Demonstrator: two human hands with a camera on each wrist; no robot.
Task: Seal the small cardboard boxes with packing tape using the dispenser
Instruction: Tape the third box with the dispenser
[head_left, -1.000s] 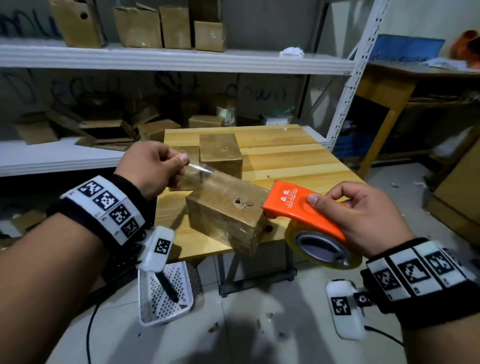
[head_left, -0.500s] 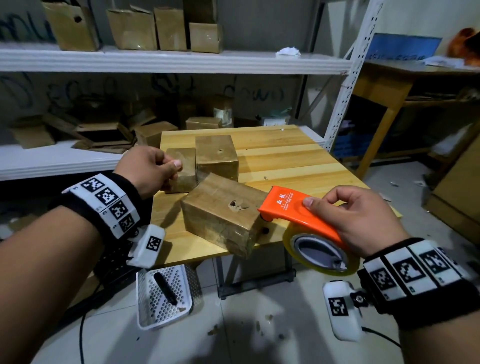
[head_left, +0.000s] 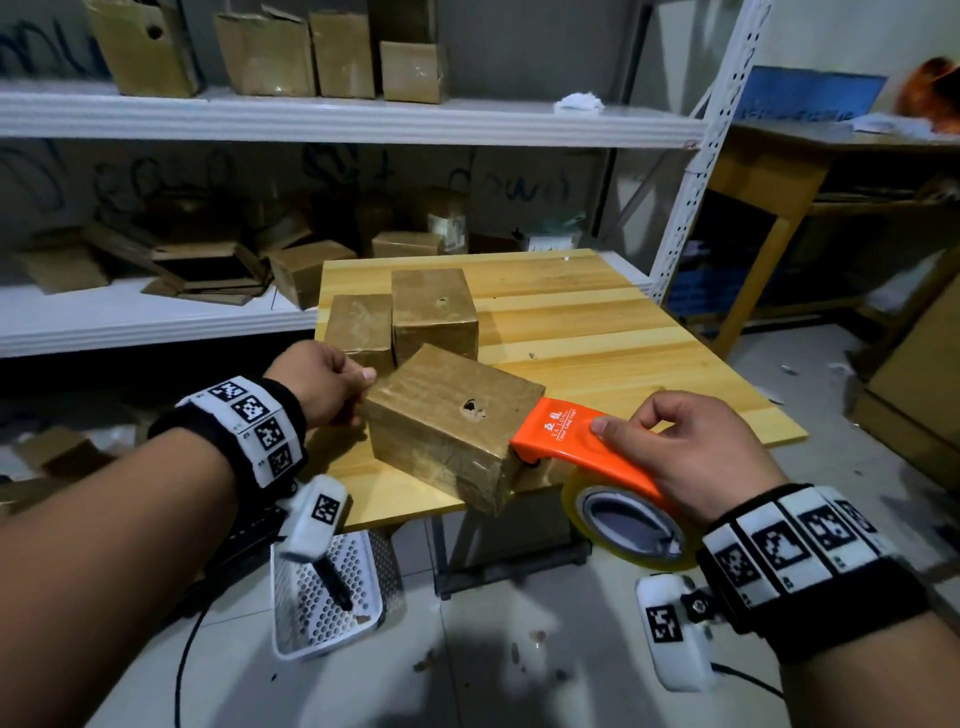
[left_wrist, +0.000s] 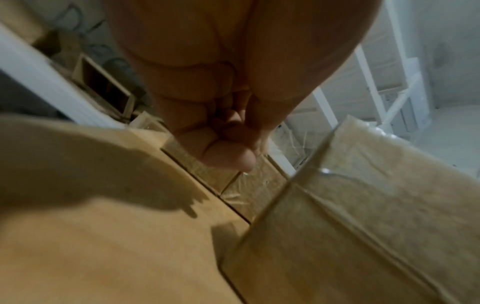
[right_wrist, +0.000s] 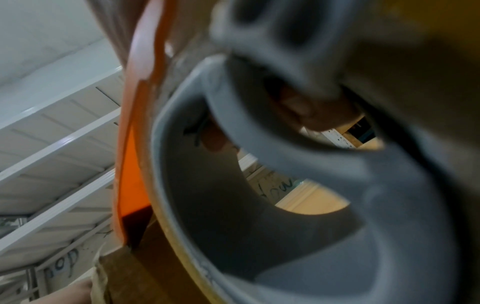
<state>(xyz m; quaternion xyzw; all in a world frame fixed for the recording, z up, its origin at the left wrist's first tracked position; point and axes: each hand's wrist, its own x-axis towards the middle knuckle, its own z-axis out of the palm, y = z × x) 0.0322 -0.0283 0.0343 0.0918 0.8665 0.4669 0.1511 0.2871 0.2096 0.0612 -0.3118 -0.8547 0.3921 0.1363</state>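
Note:
A tape-wrapped cardboard box (head_left: 441, 415) sits skewed at the near edge of the wooden table (head_left: 623, 338). My right hand (head_left: 696, 447) grips the orange tape dispenser (head_left: 566, 441). Its front end rests against the box's upper right edge, and the tape roll (head_left: 628, 525) hangs off the table. My left hand (head_left: 358, 379) is at the box's upper left corner, fingers curled and thumb against forefinger as if pinching the clear tape end, which hardly shows. The left wrist view shows those curled fingers (left_wrist: 228, 148) beside the glossy box (left_wrist: 363, 226). The dispenser (right_wrist: 132, 164) fills the right wrist view.
Two more small boxes (head_left: 434, 306) (head_left: 358, 327) stand just behind the near one. White shelves (head_left: 363, 119) behind hold several cardboard boxes. A white perforated basket (head_left: 327, 597) lies on the floor under my left wrist. Another wooden table (head_left: 769, 171) stands at the right.
My left hand came down from holding the stretched tape above the box to the box's upper left corner. The dispenser stayed at the box's right edge.

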